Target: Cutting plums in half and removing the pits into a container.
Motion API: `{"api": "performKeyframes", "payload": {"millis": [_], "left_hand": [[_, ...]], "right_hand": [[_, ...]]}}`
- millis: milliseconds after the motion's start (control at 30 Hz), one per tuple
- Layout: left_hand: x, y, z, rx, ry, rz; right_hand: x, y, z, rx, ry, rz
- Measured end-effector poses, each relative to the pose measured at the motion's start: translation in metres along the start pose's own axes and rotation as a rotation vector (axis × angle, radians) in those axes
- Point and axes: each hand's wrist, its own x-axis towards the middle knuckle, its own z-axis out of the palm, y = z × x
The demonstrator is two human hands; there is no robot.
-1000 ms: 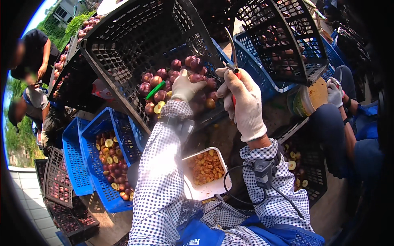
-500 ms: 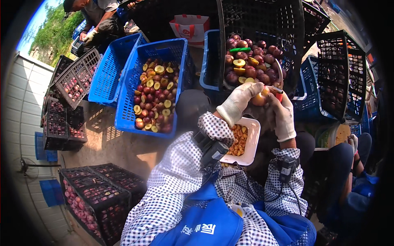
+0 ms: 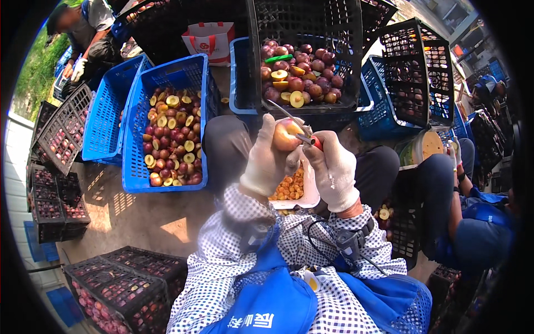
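Observation:
My left hand (image 3: 261,153), in a white glove, grips a reddish-yellow plum (image 3: 286,135) above my lap. My right hand (image 3: 337,170), also gloved, is closed on a knife (image 3: 316,142) with a red handle and metal at its front. A thin curved blade shows past the plum's far side; how it joins the handle is hidden. The metal part by the handle is against or very near the plum. Beneath my hands sits a white tray (image 3: 312,196) of small orange-brown plum stones. Just beyond, whole and cut plums (image 3: 303,72) lie in a tilted black crate (image 3: 347,53).
Left of my knees, a blue crate (image 3: 130,167) holds many halved plums; another blue crate (image 3: 94,139) adjoins it. A red-and-white bag (image 3: 194,42) stands behind. Black crates (image 3: 119,289) of plums sit at lower left. Co-workers sit at upper left and right.
The whole view has swung, so the crates appear further left. My hands have tilted, and the plum now shows plainly in my left hand. The knife stays in my right.

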Motion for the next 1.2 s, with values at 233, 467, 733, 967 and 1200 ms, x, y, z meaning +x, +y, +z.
{"api": "performKeyframes", "payload": {"millis": [233,467,733,967,1200], "left_hand": [[-0.013,-0.013,0.002,0.226,0.228,0.094],[-0.005,-0.033,-0.020,0.394,0.357,0.199],[0.011,-0.030,-0.037,0.642,0.216,0.413],[0.014,0.008,-0.028,0.025,0.250,0.188],[-0.006,0.004,-0.003,-0.156,0.020,0.062]], "right_hand": [[-0.012,0.019,0.015,-0.228,-0.001,-0.060],[-0.033,0.056,0.032,-0.319,-0.078,-0.098],[-0.010,0.054,0.029,-0.077,-0.192,0.117],[-0.014,-0.001,-0.052,1.189,-0.440,0.663],[-0.022,0.015,-0.003,0.128,-0.076,0.217]]}}
